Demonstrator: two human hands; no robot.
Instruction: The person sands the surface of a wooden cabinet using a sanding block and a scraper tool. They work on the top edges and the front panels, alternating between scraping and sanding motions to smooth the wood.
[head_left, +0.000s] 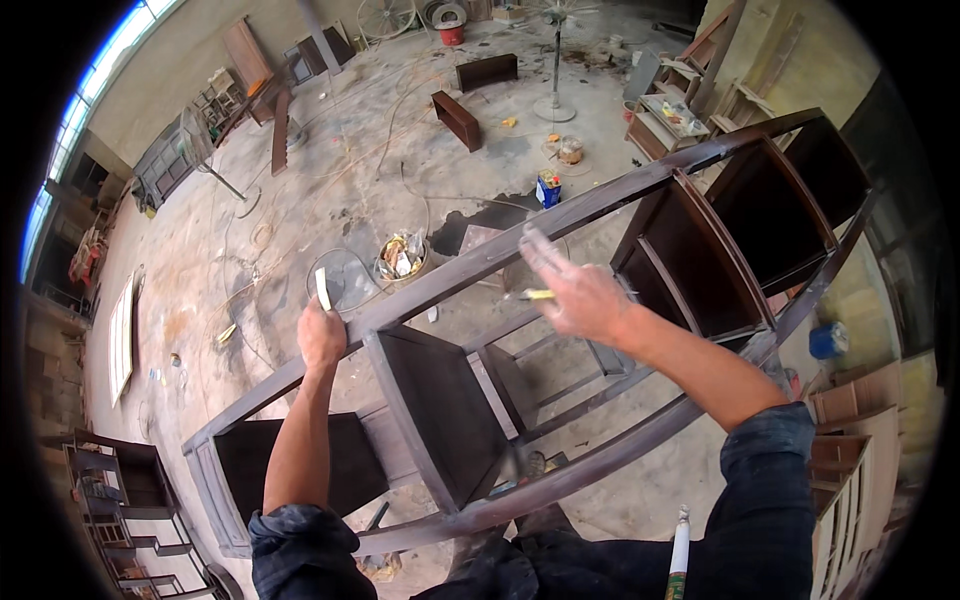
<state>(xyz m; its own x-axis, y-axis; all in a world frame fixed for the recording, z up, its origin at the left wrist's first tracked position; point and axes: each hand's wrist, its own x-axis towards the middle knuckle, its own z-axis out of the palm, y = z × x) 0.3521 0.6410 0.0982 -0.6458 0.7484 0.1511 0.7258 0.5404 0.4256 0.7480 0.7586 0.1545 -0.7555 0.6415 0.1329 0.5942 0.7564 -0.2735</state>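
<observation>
A long, dark brown wooden furniture frame (482, 254) with curved edges and several compartments stretches across in front of me. My left hand (322, 335) is at its far rail on the left, closed on a pale flat strip (322, 288) that sticks up from the fingers. My right hand (585, 298) is over the middle of the frame, two dusty fingers stretched toward the far rail; I cannot tell whether they touch it. A slim yellow item (538, 294) is held under those fingers; its kind does not show clearly. A dark panel (440, 410) stands between the rails, between my arms.
On the stained concrete floor beyond stand a bucket of scraps (402, 256), a blue and yellow can (548, 188) and two dark drawer-like boxes (457, 121). Hoses lie around. A pedestal fan (195, 140) stands far left, shelving (120, 480) near left, wooden panels (855, 480) at right.
</observation>
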